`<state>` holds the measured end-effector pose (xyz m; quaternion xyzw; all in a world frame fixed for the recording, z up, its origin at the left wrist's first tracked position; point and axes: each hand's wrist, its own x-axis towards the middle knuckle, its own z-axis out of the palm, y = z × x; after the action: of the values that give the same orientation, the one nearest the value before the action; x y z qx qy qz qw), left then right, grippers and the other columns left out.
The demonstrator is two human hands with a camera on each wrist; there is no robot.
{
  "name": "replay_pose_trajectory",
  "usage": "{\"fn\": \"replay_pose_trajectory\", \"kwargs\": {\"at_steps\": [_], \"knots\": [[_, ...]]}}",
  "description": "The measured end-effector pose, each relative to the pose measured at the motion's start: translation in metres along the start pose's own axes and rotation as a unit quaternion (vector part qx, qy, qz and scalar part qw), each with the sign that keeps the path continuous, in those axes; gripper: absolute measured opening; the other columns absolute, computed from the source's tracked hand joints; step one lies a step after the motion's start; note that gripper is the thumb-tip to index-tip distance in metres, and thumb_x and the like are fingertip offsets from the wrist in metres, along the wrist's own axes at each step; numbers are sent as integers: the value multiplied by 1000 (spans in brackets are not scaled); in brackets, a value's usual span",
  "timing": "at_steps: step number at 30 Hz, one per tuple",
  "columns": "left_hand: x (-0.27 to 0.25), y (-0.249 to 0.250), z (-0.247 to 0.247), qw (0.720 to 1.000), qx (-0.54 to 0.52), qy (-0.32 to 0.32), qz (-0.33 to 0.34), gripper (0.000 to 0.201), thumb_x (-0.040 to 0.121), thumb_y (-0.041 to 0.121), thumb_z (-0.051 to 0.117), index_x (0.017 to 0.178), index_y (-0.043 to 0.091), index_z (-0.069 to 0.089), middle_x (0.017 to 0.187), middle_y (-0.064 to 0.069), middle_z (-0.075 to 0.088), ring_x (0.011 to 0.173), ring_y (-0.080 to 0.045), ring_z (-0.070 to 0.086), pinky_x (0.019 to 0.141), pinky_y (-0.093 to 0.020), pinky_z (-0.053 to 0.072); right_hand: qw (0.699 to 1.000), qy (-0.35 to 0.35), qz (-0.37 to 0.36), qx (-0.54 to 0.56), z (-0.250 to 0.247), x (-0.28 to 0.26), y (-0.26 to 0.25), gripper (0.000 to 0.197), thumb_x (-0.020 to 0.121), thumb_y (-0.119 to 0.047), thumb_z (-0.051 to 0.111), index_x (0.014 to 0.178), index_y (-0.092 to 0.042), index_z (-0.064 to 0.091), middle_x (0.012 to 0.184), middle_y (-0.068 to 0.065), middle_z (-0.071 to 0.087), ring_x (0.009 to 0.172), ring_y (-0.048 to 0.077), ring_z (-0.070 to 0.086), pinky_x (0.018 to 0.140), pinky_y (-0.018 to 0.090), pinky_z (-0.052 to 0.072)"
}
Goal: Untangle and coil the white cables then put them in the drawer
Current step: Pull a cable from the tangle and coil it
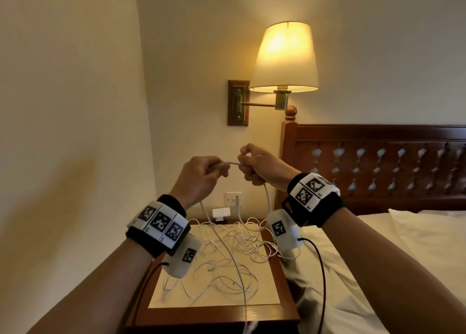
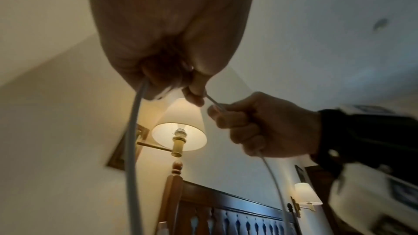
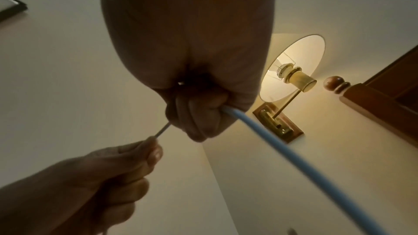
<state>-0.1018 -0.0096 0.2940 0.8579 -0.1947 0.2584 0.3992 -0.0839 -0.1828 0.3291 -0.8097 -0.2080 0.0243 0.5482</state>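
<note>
A tangle of white cables (image 1: 227, 253) lies spread over the bedside table (image 1: 216, 311). Both my hands are raised above it, close together, holding one white cable (image 1: 233, 162) stretched short between them. My left hand (image 1: 201, 173) grips it in a fist, and the cable (image 2: 132, 149) drops from that fist down toward the table. My right hand (image 1: 252, 164) grips the same cable, whose other run (image 3: 294, 158) hangs from the fist to the tangle. In the wrist views each fist, left hand (image 2: 167, 78) and right hand (image 3: 199, 113), is curled round the cable. No drawer shows.
A lit wall lamp (image 1: 285, 58) hangs on a brass arm just beyond my hands. A wooden headboard (image 1: 378, 162) and a white-sheeted bed (image 1: 378, 258) lie to the right. A wall socket (image 1: 233, 198) with a plug sits behind the table. A bare wall is at left.
</note>
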Motion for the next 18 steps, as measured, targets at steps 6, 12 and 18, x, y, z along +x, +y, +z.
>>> {"fn": "replay_pose_trajectory", "kwargs": {"at_steps": [6,12,18], "knots": [[-10,-50,-33,982,5,162,-100,27,93,25,62,67,27,66,70,7,64,65,-13,54,55,-21,37,999,3,13,33,-23,-17,35,8,104,-15,36,97,-17,38,62,-3,37,46,7,30,37,18,23],[-14,-34,-27,976,120,-96,-152,61,91,36,63,142,11,40,129,-5,56,121,-26,53,97,-34,41,999,16,5,27,-18,-15,24,8,105,-15,34,97,-17,37,63,-3,36,49,9,29,39,19,22],[-6,12,18,990,-92,-96,-51,29,100,31,45,115,12,61,78,1,61,72,-12,61,74,-30,52,1000,12,-12,2,-5,-7,0,11,104,-17,35,95,-18,40,65,-3,40,50,8,33,40,18,27]]}}
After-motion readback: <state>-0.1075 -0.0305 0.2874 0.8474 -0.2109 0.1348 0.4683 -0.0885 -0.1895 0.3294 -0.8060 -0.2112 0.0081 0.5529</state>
